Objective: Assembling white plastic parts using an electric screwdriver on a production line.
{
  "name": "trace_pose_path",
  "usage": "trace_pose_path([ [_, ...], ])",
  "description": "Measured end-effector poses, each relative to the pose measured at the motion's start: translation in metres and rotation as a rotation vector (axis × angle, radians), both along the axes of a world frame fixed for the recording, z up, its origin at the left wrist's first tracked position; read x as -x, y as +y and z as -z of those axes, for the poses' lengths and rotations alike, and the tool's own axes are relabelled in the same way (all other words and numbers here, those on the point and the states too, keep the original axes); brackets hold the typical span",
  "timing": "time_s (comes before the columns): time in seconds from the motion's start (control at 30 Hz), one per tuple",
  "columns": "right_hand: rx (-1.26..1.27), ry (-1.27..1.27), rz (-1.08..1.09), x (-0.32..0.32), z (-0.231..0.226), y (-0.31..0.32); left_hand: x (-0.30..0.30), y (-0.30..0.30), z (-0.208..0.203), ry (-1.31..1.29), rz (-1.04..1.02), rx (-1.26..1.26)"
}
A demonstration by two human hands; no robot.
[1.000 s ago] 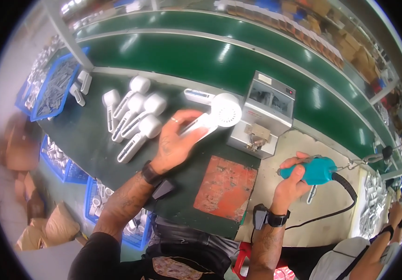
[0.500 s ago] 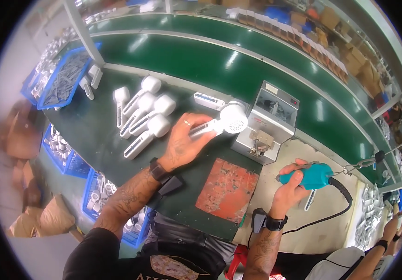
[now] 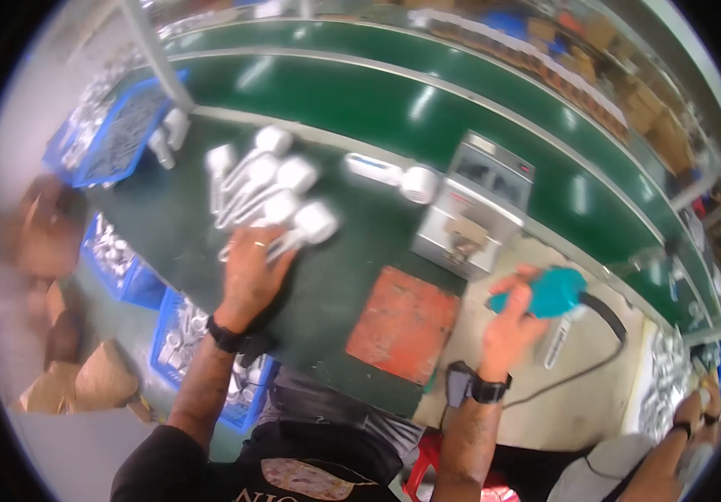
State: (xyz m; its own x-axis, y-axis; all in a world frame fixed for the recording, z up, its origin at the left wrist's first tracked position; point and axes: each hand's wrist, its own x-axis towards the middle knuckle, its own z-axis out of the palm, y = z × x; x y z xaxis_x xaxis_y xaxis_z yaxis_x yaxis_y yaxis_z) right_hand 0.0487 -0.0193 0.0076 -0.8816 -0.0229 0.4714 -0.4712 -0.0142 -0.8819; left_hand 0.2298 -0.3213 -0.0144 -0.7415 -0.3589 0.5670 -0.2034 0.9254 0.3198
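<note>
My left hand (image 3: 250, 272) has its fingers closed round the handle of a white shower head (image 3: 316, 221), low over the green table at the near right side of a group. That group holds several more white shower heads (image 3: 257, 170), lying with their handles toward me. In my right hand (image 3: 513, 333) is a teal electric screwdriver (image 3: 558, 293), with a black cable curving down from its rear. Below the screwdriver, a white handle-shaped part (image 3: 558, 343) lies on the pale board. Another white shower head (image 3: 418, 185) rests at the back, beside the grey metal screw feeder (image 3: 471, 219).
A worn red mat (image 3: 402, 325) lies in front of the feeder. Blue baskets of grey and white parts stand at the left, one basket (image 3: 84, 181) by the table's far corner. Green panels (image 3: 335, 84) bound the back. Another person's arm (image 3: 670, 439) shows at the lower right.
My left hand has carried the shower head leftward from near the feeder to the group. The screwdriver in my right hand has shifted slightly left and up.
</note>
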Motion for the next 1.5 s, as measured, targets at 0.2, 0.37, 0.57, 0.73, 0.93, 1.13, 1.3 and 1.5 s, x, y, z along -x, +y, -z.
trace_pose_path([
  [0.2, 0.040, -0.022, -0.023, -0.018, -0.018, 0.012, 0.042, 0.066, -0.069, 0.066, 0.355, -0.182],
  [0.37, 0.089, -0.115, 0.047, -0.075, -0.021, 0.061, 0.149, 0.172, -0.072, -0.058, 0.870, -0.348],
  [0.57, 0.035, -0.131, 0.131, -0.122, -0.009, 0.074, 0.237, 0.293, -0.009, -0.349, 0.813, -0.333],
  [0.73, 0.026, -0.130, 0.184, -0.139, -0.013, 0.077, 0.254, 0.316, 0.008, -0.559, 0.754, -0.398],
  [0.93, -0.007, -0.161, 0.184, -0.124, -0.009, 0.084, 0.200, 0.252, -0.012, -0.156, 0.956, -0.388],
  [1.13, 0.024, -0.172, -0.007, -0.101, 0.003, 0.070, 0.117, 0.164, -0.034, -0.069, 0.985, -0.362],
  [1.3, -0.056, -0.193, -0.054, -0.087, 0.000, 0.048, 0.093, 0.126, -0.017, -0.052, 0.931, -0.150],
  [1.5, 0.165, -0.107, -0.075, -0.077, -0.045, 0.021, 0.096, 0.114, -0.008, 0.011, 0.977, -0.167],
])
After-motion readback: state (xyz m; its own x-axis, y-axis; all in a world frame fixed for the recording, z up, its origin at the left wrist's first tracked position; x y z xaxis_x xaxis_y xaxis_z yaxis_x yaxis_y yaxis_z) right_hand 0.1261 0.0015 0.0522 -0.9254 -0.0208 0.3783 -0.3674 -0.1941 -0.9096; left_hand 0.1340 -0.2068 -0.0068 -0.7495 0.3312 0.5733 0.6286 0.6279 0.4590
